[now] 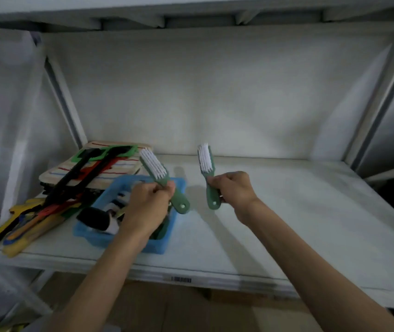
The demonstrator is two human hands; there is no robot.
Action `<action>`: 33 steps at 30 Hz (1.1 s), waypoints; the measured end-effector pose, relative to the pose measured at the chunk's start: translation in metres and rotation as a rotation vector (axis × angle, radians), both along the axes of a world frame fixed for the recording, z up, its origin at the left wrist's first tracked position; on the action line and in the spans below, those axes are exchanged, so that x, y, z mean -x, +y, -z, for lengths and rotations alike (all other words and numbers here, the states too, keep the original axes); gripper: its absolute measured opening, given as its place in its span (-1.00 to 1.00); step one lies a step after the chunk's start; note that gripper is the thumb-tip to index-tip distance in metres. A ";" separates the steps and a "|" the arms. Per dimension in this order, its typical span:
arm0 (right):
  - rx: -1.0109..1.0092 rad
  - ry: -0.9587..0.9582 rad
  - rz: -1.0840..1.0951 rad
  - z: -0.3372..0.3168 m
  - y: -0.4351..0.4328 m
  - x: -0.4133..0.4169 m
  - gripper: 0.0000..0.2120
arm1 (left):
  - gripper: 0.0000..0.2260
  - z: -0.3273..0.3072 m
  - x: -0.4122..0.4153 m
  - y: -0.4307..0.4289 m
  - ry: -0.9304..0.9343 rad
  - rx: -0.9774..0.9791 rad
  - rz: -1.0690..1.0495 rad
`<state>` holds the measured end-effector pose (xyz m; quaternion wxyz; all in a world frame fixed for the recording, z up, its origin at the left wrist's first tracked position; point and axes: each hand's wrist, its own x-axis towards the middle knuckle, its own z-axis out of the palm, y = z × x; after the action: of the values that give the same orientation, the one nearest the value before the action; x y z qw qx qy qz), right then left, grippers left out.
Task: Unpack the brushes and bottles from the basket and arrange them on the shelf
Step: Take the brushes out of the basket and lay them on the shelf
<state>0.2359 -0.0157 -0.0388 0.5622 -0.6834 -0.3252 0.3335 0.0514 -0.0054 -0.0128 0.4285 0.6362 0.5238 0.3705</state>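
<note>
Brushes come first: we hold two green-handled ones with white bristles, heads up. Our left hand (151,200) is closed around the handle of the left brush (160,174), raised just above the blue basket (109,238). Our right hand (235,188) is closed on the neck of the right brush (206,168), held clear over the bare shelf (299,212), well apart from the basket.

Both grips sit mid-handle, so we judge a loosened finger could let a brush tip and drop, the left one back among the dark items in the basket. Setting them down bristle-first might bend the tufts.

Beyond our left hand lies a heap of long-handled tools (76,178) on striped cloths (124,168); whether bottles are in the basket, we cannot tell.
</note>
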 end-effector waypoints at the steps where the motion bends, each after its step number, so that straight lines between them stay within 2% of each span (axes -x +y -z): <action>1: 0.010 -0.014 0.043 -0.002 -0.011 -0.018 -0.72 | -0.67 0.007 -0.017 -0.002 -0.034 0.034 0.044; 6: 0.162 -0.115 0.229 0.004 -0.080 -0.100 -0.81 | -0.68 0.055 -0.121 -0.019 0.042 0.208 0.307; 10: 0.280 -0.109 0.431 0.011 -0.120 -0.157 -0.76 | -0.75 0.089 -0.191 -0.039 0.164 0.298 0.409; 15: 0.401 -0.168 0.547 0.017 -0.168 -0.199 -0.71 | -0.69 0.096 -0.246 -0.077 0.192 0.261 0.534; 21: 0.490 -0.192 0.605 0.037 -0.195 -0.226 -0.62 | -0.74 0.108 -0.285 -0.108 0.190 0.146 0.604; 23: 0.532 -0.185 0.612 0.044 -0.197 -0.228 -0.67 | -0.75 0.113 -0.297 -0.115 0.190 0.133 0.618; 26: 0.579 -0.154 0.568 0.054 -0.194 -0.227 -0.61 | -0.69 0.119 -0.308 -0.124 0.198 0.078 0.558; 28: 0.626 -0.217 0.527 0.058 -0.188 -0.223 -0.61 | -0.69 0.119 -0.308 -0.127 0.226 0.022 0.526; 30: 0.689 -0.277 0.463 0.059 -0.181 -0.220 -0.63 | -0.71 0.117 -0.304 -0.129 0.258 -0.017 0.524; 33: 0.731 -0.245 0.391 0.054 -0.175 -0.211 -0.63 | -0.73 0.115 -0.294 -0.126 0.309 -0.077 0.556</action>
<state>0.4471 -0.1908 -0.0924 0.2930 -0.9208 -0.1144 0.2306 0.3450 -0.1316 -0.1281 0.4040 0.8195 0.3745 0.1578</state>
